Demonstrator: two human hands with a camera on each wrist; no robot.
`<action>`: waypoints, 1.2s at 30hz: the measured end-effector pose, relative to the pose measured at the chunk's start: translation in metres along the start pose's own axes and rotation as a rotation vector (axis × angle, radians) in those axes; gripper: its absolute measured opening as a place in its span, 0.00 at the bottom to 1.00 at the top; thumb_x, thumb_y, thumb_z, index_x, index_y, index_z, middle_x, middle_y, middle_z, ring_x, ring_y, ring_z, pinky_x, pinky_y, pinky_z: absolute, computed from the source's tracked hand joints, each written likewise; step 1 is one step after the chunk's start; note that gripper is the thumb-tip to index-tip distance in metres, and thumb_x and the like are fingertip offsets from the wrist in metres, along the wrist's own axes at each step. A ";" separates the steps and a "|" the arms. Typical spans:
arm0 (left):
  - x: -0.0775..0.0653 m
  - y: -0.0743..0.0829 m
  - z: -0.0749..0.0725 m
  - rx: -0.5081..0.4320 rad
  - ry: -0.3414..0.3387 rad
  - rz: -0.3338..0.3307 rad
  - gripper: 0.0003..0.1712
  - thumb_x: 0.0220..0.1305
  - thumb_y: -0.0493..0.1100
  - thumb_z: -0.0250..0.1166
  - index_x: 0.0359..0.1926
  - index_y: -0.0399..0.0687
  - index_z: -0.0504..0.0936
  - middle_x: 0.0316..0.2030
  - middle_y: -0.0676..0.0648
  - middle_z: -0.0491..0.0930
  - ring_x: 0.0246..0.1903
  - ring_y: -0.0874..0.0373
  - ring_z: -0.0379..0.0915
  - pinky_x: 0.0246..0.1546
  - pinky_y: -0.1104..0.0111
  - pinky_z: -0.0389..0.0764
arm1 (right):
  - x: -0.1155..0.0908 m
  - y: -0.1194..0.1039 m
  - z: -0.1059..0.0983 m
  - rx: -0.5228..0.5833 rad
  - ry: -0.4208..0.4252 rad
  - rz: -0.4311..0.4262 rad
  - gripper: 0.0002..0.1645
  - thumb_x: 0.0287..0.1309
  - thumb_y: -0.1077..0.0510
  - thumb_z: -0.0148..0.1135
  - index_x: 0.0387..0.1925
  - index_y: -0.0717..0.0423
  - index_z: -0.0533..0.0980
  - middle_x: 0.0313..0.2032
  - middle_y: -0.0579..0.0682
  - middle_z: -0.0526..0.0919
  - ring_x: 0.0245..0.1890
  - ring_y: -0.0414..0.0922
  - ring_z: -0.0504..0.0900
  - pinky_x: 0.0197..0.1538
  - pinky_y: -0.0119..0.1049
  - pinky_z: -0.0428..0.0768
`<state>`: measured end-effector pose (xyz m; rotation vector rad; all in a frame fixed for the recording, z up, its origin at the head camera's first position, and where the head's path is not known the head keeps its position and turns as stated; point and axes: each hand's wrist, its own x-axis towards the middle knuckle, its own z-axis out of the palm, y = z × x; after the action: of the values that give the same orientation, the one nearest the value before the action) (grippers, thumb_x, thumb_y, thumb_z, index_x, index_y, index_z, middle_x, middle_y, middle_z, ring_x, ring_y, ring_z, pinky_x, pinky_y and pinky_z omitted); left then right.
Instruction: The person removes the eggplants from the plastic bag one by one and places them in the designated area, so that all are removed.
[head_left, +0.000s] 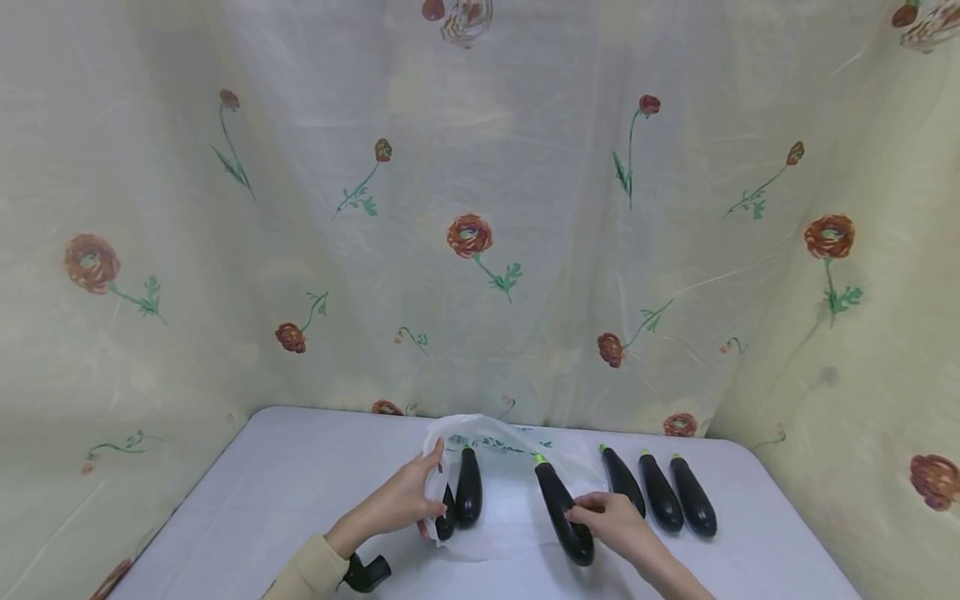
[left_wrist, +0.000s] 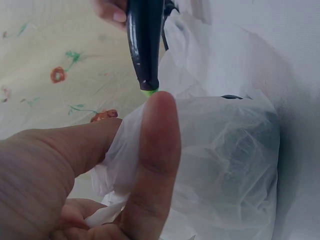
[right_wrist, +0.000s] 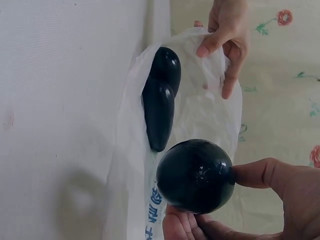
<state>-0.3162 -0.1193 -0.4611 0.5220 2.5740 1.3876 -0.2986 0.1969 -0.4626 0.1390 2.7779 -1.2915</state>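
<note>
My left hand (head_left: 401, 498) grips the mouth of a white translucent plastic bag (left_wrist: 230, 170), with its thumb inside the rim in the right wrist view. The bag lies on its side with its opening facing me. Inside it rest two dark eggplants, one (head_left: 469, 487) beside the other (head_left: 446, 512). My right hand (head_left: 617, 527) pinches a third eggplant (head_left: 558, 510) between thumb and fingers. This one is tilted, its green stem end pointing away toward the bag's opening. The right wrist view shows its rounded end (right_wrist: 195, 175) toward the camera.
Three more eggplants lie in a row on the right of the white table (head_left: 300, 467): a left one (head_left: 624, 482), a middle one (head_left: 660, 492) and a right one (head_left: 693, 497). A black object (head_left: 367, 573) shows below my left wrist. Flower-printed curtain (head_left: 555, 250) surrounds the table.
</note>
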 end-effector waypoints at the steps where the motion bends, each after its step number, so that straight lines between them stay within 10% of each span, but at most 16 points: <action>1: 0.000 0.000 0.000 -0.001 -0.001 0.000 0.58 0.51 0.29 0.69 0.76 0.39 0.41 0.67 0.32 0.61 0.15 0.56 0.76 0.17 0.66 0.83 | -0.001 0.001 -0.001 0.000 -0.002 0.003 0.24 0.48 0.51 0.69 0.43 0.64 0.81 0.37 0.54 0.86 0.36 0.42 0.82 0.41 0.40 0.84; 36: -0.001 0.002 0.000 0.028 0.003 0.027 0.57 0.52 0.30 0.69 0.75 0.36 0.42 0.67 0.31 0.61 0.15 0.58 0.75 0.17 0.64 0.83 | 0.013 0.029 -0.062 -0.048 -0.010 0.012 0.28 0.56 0.46 0.60 0.50 0.64 0.79 0.42 0.54 0.84 0.39 0.44 0.77 0.41 0.38 0.78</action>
<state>-0.3148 -0.1193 -0.4596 0.5616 2.6022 1.3640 -0.3100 0.2633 -0.4460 0.1455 2.7929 -1.2189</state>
